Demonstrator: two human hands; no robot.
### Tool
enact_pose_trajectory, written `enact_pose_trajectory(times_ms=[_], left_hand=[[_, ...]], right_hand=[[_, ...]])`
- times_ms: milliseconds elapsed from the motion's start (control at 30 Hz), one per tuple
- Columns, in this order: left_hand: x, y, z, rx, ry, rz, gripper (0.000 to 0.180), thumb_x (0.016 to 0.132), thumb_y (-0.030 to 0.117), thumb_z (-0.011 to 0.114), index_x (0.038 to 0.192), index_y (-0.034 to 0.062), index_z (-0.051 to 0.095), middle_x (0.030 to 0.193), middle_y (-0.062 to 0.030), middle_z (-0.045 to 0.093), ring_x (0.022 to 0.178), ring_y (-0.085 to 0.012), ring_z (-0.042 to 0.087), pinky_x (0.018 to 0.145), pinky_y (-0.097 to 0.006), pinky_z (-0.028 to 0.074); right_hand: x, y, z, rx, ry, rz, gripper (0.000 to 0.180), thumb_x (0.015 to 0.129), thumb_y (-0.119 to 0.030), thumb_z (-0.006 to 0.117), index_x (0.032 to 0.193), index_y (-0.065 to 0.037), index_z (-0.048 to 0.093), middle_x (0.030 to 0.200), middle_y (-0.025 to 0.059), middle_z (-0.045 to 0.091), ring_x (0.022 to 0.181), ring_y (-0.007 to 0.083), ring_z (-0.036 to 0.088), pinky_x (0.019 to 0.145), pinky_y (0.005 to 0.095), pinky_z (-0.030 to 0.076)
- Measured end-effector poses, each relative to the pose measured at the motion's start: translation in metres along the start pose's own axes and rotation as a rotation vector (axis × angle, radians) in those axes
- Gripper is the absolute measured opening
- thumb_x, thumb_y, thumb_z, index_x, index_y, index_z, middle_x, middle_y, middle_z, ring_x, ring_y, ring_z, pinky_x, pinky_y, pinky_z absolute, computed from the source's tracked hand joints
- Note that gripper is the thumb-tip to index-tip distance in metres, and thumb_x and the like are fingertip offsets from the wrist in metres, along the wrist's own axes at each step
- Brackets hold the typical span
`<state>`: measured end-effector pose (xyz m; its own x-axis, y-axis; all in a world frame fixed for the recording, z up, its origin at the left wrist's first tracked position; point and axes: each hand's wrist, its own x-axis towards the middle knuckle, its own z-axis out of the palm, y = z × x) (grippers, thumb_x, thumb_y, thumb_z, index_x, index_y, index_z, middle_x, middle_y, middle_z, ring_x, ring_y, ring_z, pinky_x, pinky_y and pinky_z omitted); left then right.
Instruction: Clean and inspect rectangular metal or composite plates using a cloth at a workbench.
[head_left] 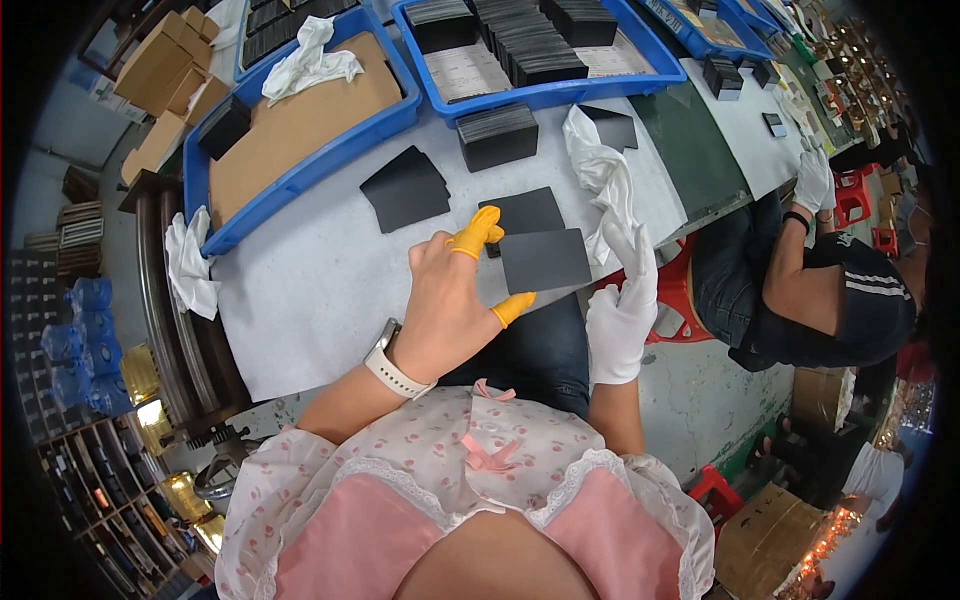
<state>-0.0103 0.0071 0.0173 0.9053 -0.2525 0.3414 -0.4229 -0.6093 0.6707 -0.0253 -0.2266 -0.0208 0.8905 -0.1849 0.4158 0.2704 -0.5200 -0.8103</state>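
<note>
A thin black rectangular card (546,262) is held by its edges in my left hand (448,290), which wears yellow finger cots on thumb and index finger. The thumb lies at the card's lower edge and the index finger near its upper left corner. My right hand (622,315), in a white glove, is just right of the card with fingers stretched out, apparently holding nothing. Behind the held card another black card (530,208) lies on the white-covered table (300,300). Farther left is a small fanned pile of black cards (408,192).
A block of stacked black cards (498,138) stands beyond the hands, beside a crumpled white cloth (596,160). Blue trays (425,75) line the back; a cardboard-lined blue tray (215,238) is at left. A gloved co-worker (820,290) sits at right near red stools (685,300).
</note>
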Motion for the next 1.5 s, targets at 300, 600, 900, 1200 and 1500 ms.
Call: enact_pose_trajectory(times_ms=[300,600,900,1200,1500], left_hand=[[0.001,0.0,0.0,0.01,-0.003,-0.015,0.093,0.073,0.021,0.098,0.151,-0.0008,0.053,0.125,-0.009,0.071,0.103,-0.028,0.059,0.097,-0.042,0.037],[0.002,0.007,0.0,-0.017,-0.027,-0.021,0.091,0.074,0.024,0.097,0.151,-0.0008,0.054,0.126,-0.0092,0.071,0.107,-0.0293,0.059,0.1,-0.043,0.037],[-0.008,-0.006,0.025,0.058,-0.079,0.14,0.098,0.075,0.024,0.095,0.157,-0.0009,0.046,0.145,-0.0175,0.06,0.131,-0.0364,0.055,0.114,-0.051,0.035],[-0.002,-0.016,0.032,-0.015,-0.079,0.124,0.088,0.075,0.022,0.092,0.152,0.0006,0.053,0.141,-0.0155,0.065,0.131,-0.0292,0.058,0.118,-0.051,0.029],[0.004,-0.007,0.011,-0.207,-0.165,0.053,0.107,0.074,0.027,0.097,0.16,0.003,0.04,0.135,-0.0057,0.075,0.129,-0.027,0.059,0.117,-0.047,0.029]], right_hand=[[-0.006,-0.002,0.006,-0.038,-0.013,-0.04,0.1,0.072,0.025,0.051,0.166,-0.005,0.037,0.147,0.0191,0.068,0.135,0.03,0.067,0.097,0.0298,0.052],[-0.011,0.011,0.017,-0.162,0.025,-0.158,0.087,0.072,0.02,0.059,0.156,-0.002,0.052,0.137,0.018,0.072,0.125,0.0344,0.068,0.103,0.0404,0.053],[-0.002,-0.042,0.035,0.767,-0.04,0.76,0.031,0.099,-0.001,0.077,0.13,0.002,0.071,0.116,0.0021,0.075,0.101,0.0125,0.069,0.09,0.0281,0.054],[-0.007,-0.048,0.045,0.912,-0.146,0.779,0.036,0.094,0.0,0.082,0.128,0.004,0.073,0.122,0.008,0.077,0.106,0.0156,0.073,0.093,0.0294,0.056],[0.022,0.062,-0.018,0.835,0.519,0.57,0.052,0.107,-0.012,0.069,0.151,0.01,0.052,0.123,0.0192,0.074,0.102,0.0235,0.077,0.095,0.0349,0.061]])
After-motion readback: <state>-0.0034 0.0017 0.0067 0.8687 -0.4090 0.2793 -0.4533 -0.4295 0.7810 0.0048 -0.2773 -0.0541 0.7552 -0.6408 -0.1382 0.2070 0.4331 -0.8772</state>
